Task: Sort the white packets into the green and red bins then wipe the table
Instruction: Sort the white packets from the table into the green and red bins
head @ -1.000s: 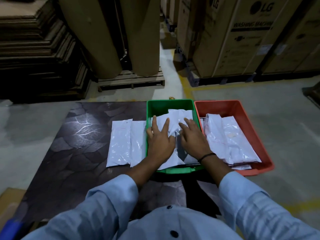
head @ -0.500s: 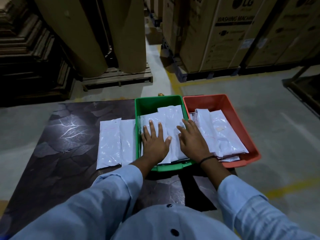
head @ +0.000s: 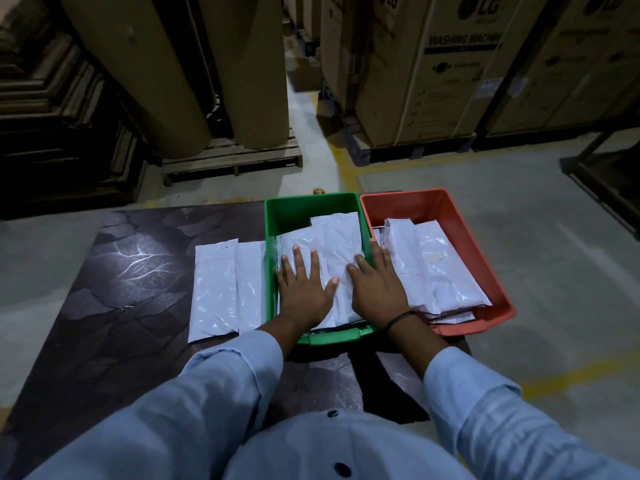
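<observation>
Head view showed both hands laid flat inside the green bin. The left hand was palm down, fingers straight and spread, pressing on the pile of white packets that filled the bin. The right hand lay just beside it on the same pile, also palm down with straight fingers, close along the bin's right wall. Neither hand curled round or pinched anything. A black band circled the right wrist, and light blue sleeves covered both forearms.

Just left of the left hand, outside the bin, two more white packets lay side by side on the dark table, the nearer one touching the bin's left wall. Just right of the right hand stood the red bin, set against the green one, holding a stack of white packets (its lower layers poked out at the near end).

Well beyond the hands, past the table's far edge, brown rolls stood on a wooden pallet, and to their right were cardboard boxes printed with LG and "washing machine"
</observation>
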A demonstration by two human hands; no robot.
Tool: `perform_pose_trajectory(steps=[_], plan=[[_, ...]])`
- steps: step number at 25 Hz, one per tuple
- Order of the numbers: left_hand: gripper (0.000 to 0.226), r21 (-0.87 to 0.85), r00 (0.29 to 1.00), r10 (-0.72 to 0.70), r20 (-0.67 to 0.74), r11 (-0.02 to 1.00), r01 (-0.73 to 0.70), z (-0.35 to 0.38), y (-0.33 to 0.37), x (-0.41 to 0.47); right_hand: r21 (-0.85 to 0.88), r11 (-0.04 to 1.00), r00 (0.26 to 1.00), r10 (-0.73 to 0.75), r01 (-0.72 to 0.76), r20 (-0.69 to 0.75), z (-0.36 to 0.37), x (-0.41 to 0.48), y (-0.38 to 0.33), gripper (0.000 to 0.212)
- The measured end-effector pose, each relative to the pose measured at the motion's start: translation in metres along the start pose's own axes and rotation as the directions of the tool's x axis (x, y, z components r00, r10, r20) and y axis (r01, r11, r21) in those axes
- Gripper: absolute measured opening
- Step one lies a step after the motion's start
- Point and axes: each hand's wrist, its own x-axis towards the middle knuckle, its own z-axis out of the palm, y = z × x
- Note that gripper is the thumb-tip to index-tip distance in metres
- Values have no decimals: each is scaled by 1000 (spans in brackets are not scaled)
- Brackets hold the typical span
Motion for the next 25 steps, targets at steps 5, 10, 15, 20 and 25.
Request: perform_pose_trajectory(steps=[5, 10, 15, 20, 25], plan=[[77, 51, 998, -18, -62, 998, 21, -3, 0, -3, -104, 993, 992, 71, -60, 106, -4, 9, -11, 44], [71, 92, 988, 26, -149, 996, -13, -17, 3, -3, -73, 995, 992, 80, -73, 99, -9, 13, -15, 40], [66, 76, 958, 54, -280, 997, -34, -53, -2, 1, -27, 998, 998, 57, -57, 1, -18, 29, -23, 42], [63, 0, 924, -5, -383, 1000, 5, -88, -40, 1, -14, 999, 999, 48, -48, -6, -27, 52, -40, 54], [61, -72, 913, -129, -386, 991, 109, -98, -109, -8, 148, 987, 995, -45, 58, -93, -27, 70, -87, 50]])
